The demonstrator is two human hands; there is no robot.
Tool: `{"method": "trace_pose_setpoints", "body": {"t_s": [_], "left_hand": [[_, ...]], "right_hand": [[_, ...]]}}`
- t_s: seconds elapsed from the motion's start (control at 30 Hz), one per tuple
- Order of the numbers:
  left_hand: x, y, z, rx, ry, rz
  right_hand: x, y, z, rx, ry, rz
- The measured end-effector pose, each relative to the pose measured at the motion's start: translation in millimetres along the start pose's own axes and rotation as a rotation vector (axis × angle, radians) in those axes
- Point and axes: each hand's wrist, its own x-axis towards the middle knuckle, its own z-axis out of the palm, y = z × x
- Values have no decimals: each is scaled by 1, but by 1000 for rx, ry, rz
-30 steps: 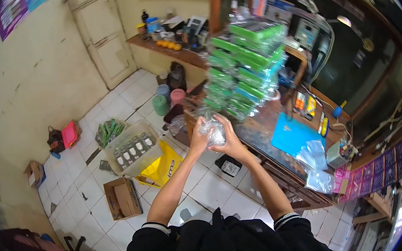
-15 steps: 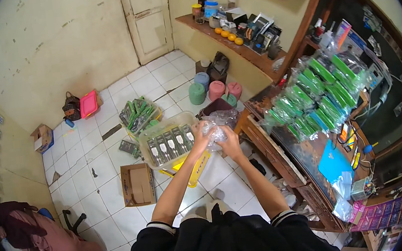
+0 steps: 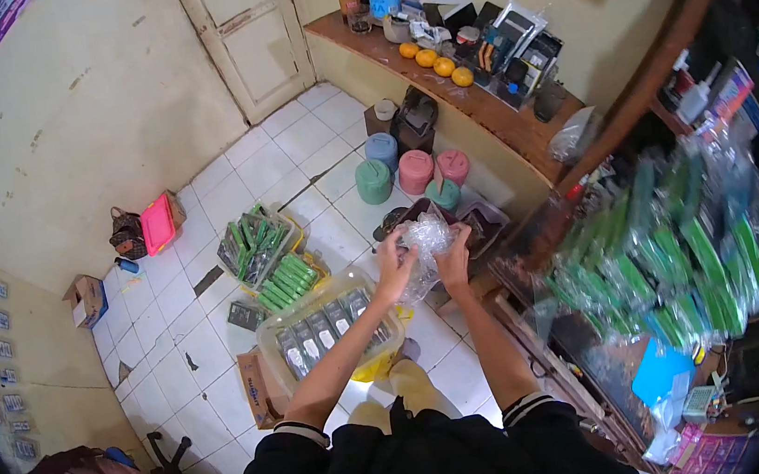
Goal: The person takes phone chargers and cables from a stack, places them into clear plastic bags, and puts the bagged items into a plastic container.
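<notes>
Both of my hands are closed on a crumpled clear plastic bag (image 3: 427, 234), held up in front of me. My left hand (image 3: 394, 269) grips its left side and my right hand (image 3: 453, 258) its right side. A loose part of the plastic hangs down between them. Below and left of my left hand stands a translucent tub (image 3: 398, 342) holding a row of dark packages (image 3: 314, 334), on top of something yellow. My left forearm crosses over its right part. Just behind the bag is a dark bin (image 3: 489, 224), partly hidden by my hands.
Green-and-clear packs fill a basket (image 3: 291, 238) farther off. A cardboard box (image 3: 257, 391) sits at left. Pastel round containers (image 3: 374, 181) stand before the wall shelf (image 3: 387, 56). At right, a wooden table (image 3: 549, 330) bears a heap of green plastic-wrapped packs (image 3: 662, 252).
My view has shifted forward and to the right. My hands, still on the bag, have moved from beside the tub toward the dark bin. The bag's lower part now hangs more loosely.
</notes>
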Motion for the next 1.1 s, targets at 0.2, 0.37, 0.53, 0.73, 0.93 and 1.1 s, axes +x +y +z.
{"method": "trace_pose_setpoints", "body": {"t_s": [0.2,0.37,0.53,0.73,0.93,1.1], "left_hand": [[80,-64,39,-260,-48,-171],[132,-138,63,-338,-19,-186],[162,-173,82,-333,-80,-192],[179,-220,88,-313,-180,-350],[176,-216,77,-365,-243,-374],[165,-189,66,-510,-167,-412]], "right_hand": [[55,58,40,-194,37,-7],[77,107,72,-379,129,-76],[88,165,88,-535,30,70],[103,206,102,-455,-39,264],[110,199,94,-475,-71,285],[103,156,84,-543,73,309]]}}
